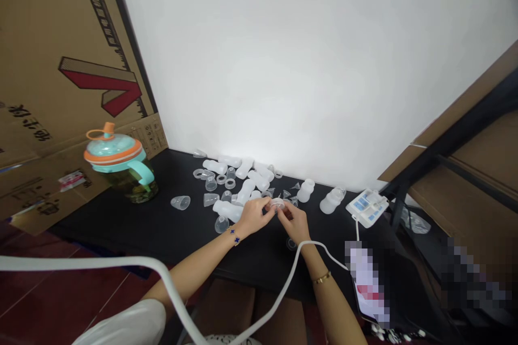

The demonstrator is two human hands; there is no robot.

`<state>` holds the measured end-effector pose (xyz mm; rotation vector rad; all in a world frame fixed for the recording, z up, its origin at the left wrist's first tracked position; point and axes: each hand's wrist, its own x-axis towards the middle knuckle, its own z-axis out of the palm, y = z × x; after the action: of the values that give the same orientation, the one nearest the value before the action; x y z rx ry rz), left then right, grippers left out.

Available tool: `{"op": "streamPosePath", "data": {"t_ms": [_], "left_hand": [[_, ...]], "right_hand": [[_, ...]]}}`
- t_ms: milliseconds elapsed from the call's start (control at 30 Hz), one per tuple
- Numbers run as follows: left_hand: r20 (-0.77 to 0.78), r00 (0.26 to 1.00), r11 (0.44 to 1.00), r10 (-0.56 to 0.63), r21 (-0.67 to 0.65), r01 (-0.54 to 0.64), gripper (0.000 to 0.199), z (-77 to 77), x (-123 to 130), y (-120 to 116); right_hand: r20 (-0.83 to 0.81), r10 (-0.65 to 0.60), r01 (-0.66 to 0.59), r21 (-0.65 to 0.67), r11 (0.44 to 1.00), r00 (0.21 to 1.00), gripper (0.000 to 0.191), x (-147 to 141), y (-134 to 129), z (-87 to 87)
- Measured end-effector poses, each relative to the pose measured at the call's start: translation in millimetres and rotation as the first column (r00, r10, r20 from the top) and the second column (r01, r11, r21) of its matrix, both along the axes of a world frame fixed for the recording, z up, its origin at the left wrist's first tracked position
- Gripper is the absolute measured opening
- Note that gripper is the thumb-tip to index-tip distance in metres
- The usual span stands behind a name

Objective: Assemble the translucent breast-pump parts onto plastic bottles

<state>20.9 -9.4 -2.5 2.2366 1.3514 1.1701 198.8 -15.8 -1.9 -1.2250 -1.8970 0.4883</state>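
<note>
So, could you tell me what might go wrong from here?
The white ring is held by fingertips of the left hand and right hand; if either grip slips, it could drop among the scattered parts. The white cable passes across the right forearm in view and might snag. The right wrist could also brush the round clear part beside it.

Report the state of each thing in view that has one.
Left hand: gripping ring piece
Right hand: gripping ring piece
Ring piece: held
Clustered bottles: mostly lying down
Clear dome: loose
Jug: lidded, part dark inside
Phone: screen lit
</note>
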Motion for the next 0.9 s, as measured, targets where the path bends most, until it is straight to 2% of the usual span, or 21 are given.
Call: {"op": "streamPosePath", "data": {"t_ms": [433, 900], "left_hand": [[0.036, 0.999, 0.999, 0.021, -0.046, -0.019, 0.025, 0.5, 1.5, -1.0], [0.017, 1.000, 1.000, 0.015, -0.007, -0.014, 0.027, -1.1, 1.0, -0.2]], "right_hand": [[-0.021, 0.015, -0.015, 0.012, 1.000, 1.000, 0.027, -1.4, 0.3, -1.8], [-0.066, 0.021, -0.023, -0.018, 1.000, 0.998, 0.028, -0.5, 0.4, -3.6]]}}
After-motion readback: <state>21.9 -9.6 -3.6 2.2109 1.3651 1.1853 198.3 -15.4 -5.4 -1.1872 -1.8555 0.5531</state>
